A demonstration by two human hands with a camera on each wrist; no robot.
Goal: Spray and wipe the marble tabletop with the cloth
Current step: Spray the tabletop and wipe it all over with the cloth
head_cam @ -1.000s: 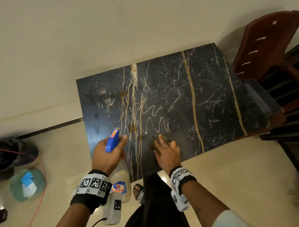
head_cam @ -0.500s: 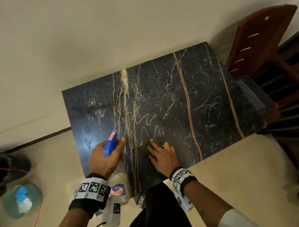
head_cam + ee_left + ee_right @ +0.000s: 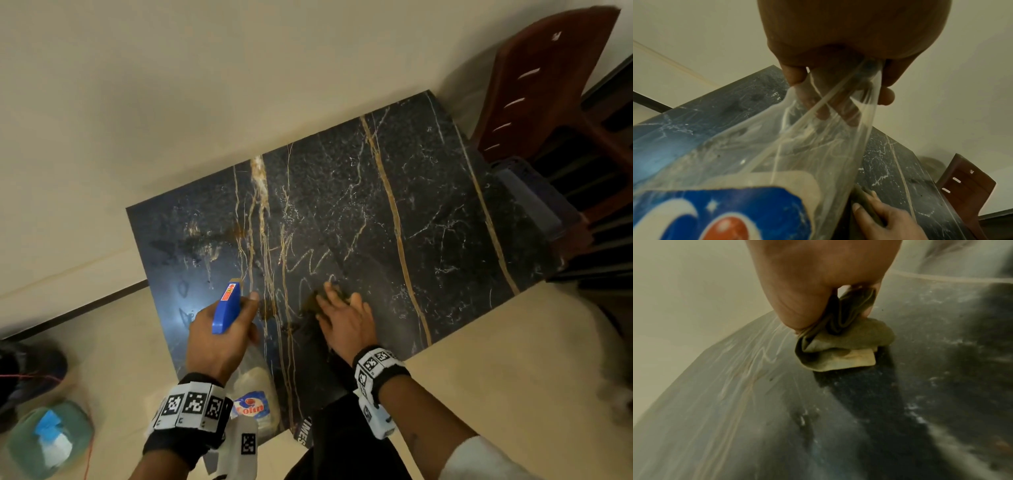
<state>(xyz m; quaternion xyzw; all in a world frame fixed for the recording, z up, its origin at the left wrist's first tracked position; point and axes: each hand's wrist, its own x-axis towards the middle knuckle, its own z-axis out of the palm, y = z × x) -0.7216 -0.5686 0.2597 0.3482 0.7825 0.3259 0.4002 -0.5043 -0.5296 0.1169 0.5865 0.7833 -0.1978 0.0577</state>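
While the right hand (image 3: 346, 318) rubs, the left hand (image 3: 219, 335) keeps the spray bottle (image 3: 227, 308) up off the marble tabletop (image 3: 428, 219), so I think it is ready to squirt more.

From the head view, the blue spray top points to about 12 o'clock, at the wet smears near 10 o'clock on the stone. The left fingers (image 3: 795, 76) are curled tight round the clear neck of the bottle. One finger reaches to the front of the blue top, maybe on the trigger.

The right hand lies on the cloth (image 3: 840, 348), near the 6 o'clock edge of the tabletop. The cloth is bunched up and tucked in that hand's grip, with the thumb squeezing it. Pushing down like that likely helps it scrub.

A brown chair (image 3: 548, 85) stands at 2 o'clock.
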